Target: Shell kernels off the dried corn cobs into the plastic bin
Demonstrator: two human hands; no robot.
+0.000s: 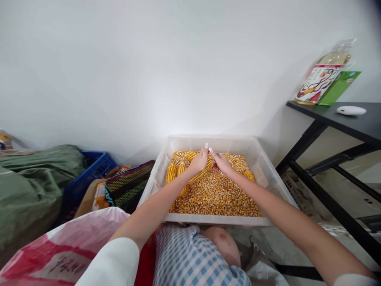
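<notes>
A clear plastic bin (208,219) holds a thick layer of loose yellow corn kernels (217,194). Over its middle, my left hand (200,161) is closed around an ear of corn (201,174) that lies at a slant. My right hand (222,163) meets it from the other side, fingers bent on the upper end of the same ear, thumbs close together. The undersides of both hands are hidden. More ears of corn (171,174) rest on the kernels at the left, and part of another ear (249,175) shows by the right wall.
At the right, a black table (327,115) carries a bottle (321,75), a green carton (339,88) and a white object (351,110). Left of the bin are a mesh bag (131,182), a blue crate (98,165) and a red-and-white sack (74,246). A white wall stands behind.
</notes>
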